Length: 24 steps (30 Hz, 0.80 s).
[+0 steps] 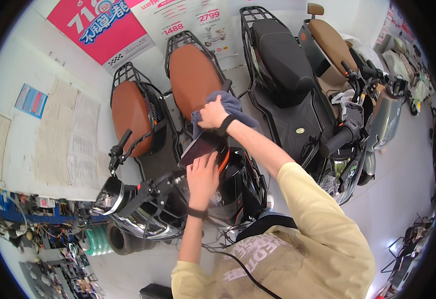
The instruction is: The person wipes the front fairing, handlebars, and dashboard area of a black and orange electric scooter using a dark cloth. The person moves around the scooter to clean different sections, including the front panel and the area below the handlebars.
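Observation:
My right hand (212,113) is closed around a grey-blue cloth (234,104), which bunches out past the knuckles over the front of a brown scooter seat (190,70). Below it, the fingers of my left hand (202,175) lie stretched out on the lower edge of a dark, flat display panel (201,147) on the scooter's front. An orange strip (224,160) curves beside that panel, above the glossy black front body (235,174). Both wrists wear dark bands.
A smaller brown-seated scooter (130,110) stands close on the left, its handlebar (145,192) beside my left forearm. To the right are a black-seated scooter (283,57) and another with a tan seat (329,37). A tyre (120,239) and a green coil (98,240) lie lower left.

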Available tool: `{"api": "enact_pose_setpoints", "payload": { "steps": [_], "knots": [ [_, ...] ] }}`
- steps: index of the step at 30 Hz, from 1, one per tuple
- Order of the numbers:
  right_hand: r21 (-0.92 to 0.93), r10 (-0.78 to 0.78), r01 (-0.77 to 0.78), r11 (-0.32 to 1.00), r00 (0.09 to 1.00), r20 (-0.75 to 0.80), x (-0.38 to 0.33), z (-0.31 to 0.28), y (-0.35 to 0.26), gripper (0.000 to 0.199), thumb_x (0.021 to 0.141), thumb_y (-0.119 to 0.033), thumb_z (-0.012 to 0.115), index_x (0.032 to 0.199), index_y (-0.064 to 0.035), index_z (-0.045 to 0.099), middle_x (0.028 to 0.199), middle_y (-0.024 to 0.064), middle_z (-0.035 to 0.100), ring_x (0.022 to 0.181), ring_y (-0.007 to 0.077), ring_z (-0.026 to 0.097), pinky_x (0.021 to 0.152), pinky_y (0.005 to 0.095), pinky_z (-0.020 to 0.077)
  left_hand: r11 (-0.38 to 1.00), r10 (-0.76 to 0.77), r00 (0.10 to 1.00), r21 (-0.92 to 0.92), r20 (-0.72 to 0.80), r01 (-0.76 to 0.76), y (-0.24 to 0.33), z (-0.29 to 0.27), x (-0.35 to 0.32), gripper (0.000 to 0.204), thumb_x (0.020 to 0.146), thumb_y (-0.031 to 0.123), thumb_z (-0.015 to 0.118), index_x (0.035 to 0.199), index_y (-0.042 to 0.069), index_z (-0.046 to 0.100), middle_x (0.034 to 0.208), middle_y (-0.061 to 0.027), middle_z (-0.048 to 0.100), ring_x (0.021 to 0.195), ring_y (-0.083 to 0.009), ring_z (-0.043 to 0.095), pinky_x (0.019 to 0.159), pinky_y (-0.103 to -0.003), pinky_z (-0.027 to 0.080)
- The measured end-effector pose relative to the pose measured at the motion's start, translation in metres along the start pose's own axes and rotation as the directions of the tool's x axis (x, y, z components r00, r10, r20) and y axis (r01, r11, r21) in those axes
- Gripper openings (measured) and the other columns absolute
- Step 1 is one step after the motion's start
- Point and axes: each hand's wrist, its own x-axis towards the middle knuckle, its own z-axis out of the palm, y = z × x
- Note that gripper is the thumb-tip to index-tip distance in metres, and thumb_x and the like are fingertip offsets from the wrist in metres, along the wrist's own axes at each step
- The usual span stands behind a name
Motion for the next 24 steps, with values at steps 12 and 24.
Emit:
{"api": "enact_pose_setpoints", "payload": {
  "steps": [12, 24],
  "knots": [
    [0.2, 0.077, -0.05, 0.979, 0.988, -0.13, 0.0, 0.005, 0.006, 0.048, 0.088, -0.051, 0.062, 0.095, -0.0068, 0.078, 0.096, 0.0163, 0.076, 0.093, 0.0316, 0.072, 0.097, 0.0613, 0.0355, 1.0, -0.003, 1.0, -0.005, 0.027, 0.003, 0.002, -0.003, 0.002, 0.041, 0.092, 0.015, 0.066, 0.133, 0.012, 0.063, 0.122, -0.0055, 0.066, 0.111, -0.0231, 0.06, 0.091, -0.038, 0.043],
    [0.918, 0.478, 0.36, -0.169, 0.844, -0.243, -0.038, 0.023, 0.047, 0.038, 0.097, -0.03, 0.069, 0.11, 0.0054, 0.072, 0.105, 0.0099, 0.076, 0.1, 0.0194, 0.068, 0.094, 0.0354, 0.0514, 1.0, -0.005, 1.0, -0.004, 0.021, 0.005, 0.001, -0.002, 0.0, 0.046, 0.09, 0.019, 0.069, 0.136, 0.014, 0.062, 0.121, -0.0053, 0.065, 0.113, -0.0237, 0.059, 0.092, -0.038, 0.043]
  ]
}}
